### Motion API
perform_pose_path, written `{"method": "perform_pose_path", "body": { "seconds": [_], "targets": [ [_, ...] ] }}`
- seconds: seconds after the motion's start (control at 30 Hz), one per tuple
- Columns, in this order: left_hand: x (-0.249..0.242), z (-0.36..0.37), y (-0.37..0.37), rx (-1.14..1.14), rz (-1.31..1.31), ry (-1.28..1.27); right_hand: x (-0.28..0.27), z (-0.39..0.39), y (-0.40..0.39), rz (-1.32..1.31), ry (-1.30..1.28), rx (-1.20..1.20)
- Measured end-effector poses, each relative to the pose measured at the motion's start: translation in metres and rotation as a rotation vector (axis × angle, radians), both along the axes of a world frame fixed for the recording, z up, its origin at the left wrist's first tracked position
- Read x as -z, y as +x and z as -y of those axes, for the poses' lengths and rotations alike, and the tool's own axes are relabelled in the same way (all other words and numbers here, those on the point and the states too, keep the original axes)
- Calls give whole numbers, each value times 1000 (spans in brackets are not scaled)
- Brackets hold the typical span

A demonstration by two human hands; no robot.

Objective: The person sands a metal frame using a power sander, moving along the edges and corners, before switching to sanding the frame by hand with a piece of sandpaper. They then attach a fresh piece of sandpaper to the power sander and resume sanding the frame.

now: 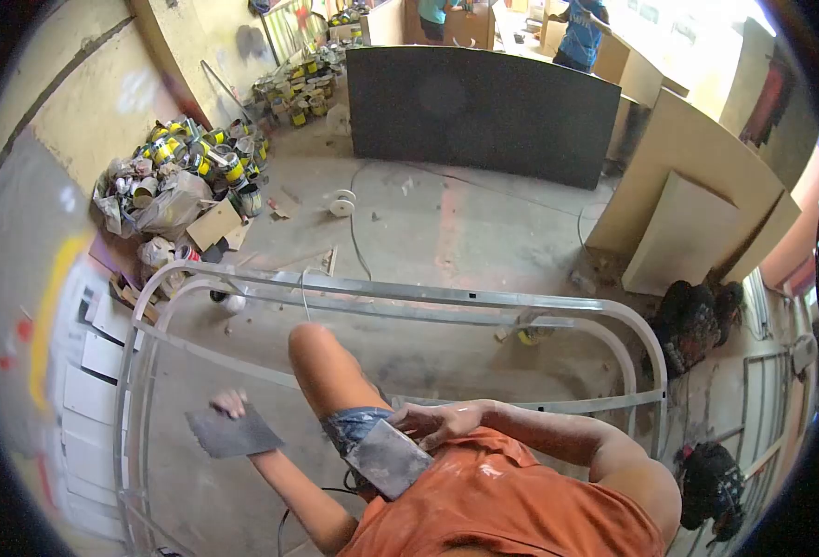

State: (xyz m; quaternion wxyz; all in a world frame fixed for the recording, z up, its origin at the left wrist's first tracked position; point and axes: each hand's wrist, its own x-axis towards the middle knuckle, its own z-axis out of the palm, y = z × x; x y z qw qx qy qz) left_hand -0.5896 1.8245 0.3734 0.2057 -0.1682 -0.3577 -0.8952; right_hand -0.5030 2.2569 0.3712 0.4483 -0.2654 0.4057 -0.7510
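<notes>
My left hand (230,402) grips a dark grey sheet of sandpaper (233,432) from behind, its fingers closed over the far edge. The sheet is held out to the left, above the floor. At my waist, my right hand (437,423) is closed on the upper edge of a grey, dust-marked rectangular slab (388,459), which rests against my shorts and orange shirt. Some of that hand's fingers are hidden. Around my legs runs a metal frame (400,290) with rounded corners; neither hand touches it.
Used paint cans and plastic bags (182,186) are heaped at the left wall. A large black panel (483,113) stands ahead, with two people behind it. Wooden boards (688,186) lean at right. A white spool (342,203) and cable lie on the floor.
</notes>
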Motion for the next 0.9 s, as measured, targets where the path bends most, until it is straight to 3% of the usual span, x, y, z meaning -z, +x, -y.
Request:
{"method": "perform_pose_path", "body": {
  "seconds": [0.07, 0.1, 0.13, 0.17, 0.2, 0.27, 0.37, 0.43, 0.5, 0.57, 0.67, 0.83, 0.9],
  "targets": [
    [-76, -45, -38, 85, -98, -62, 4, -3, -3, -53, 67, -45],
    [-115, -63, -58, 240, -153, -186, 0, -4, -4, -55, 74, -48],
    [-144, -78, -74, 394, -210, -309, -6, -6, -5, -37, 92, -59],
    [-156, -89, -85, 389, -216, -301, -11, -9, -7, -21, 110, -69],
    [-164, -97, -93, 340, -40, -786, -11, -10, -8, -24, 118, -73],
    [-169, -112, -84, 526, 200, -1468, -5, -9, -7, 1, 42, -58],
    [-161, -129, -29, 1139, 273, -1846, -1, -16, -10, -54, 75, -51],
    [-114, -107, 12, 1216, 432, -1808, 2, -20, -10, -72, 76, -49],
    [-54, -86, 63, 1168, 755, -1204, -6, -19, -9, -90, 75, -33],
    [-37, -99, 103, 972, 764, -987, 6, -18, -12, -182, 88, -25],
    [-13, -95, 125, 842, 771, -1040, 16, -15, -10, -243, 105, -20],
    [-35, -103, 141, 776, 720, -1095, 10, -15, -12, -427, 288, 6],
    [-15, -99, 154, 778, 753, -950, 8, -16, -11, -508, 336, 12]
  ]
}}
